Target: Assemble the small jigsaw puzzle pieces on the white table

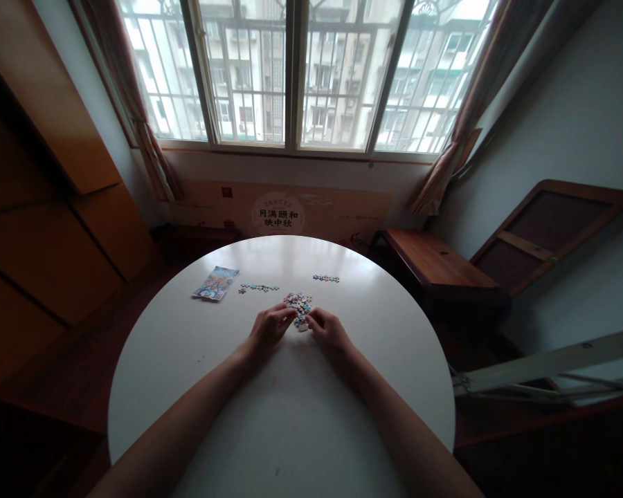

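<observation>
A small heap of jigsaw puzzle pieces [298, 301] lies on the white round table [187, 387], between my two hands. My left hand [271, 325] is at the heap's left edge, fingers curled and pinched together at the pieces. From the right side my right hand [328, 328] reaches in, its thumb and fingers also closed at the near edge of the heap. What sits between the fingertips of either hand is too small to make out. Beyond the heap lie a joined strip of puzzle pieces [259, 287] on the left and a shorter strip [326, 279] on the right.
A colourful printed sheet [216, 283] lies at the table's left. Past the far edge are a printed board [342, 207] and a barred window [337, 83]. A wooden bench [436, 259] stands at the right, with a wooden cabinet [41, 256] on the left.
</observation>
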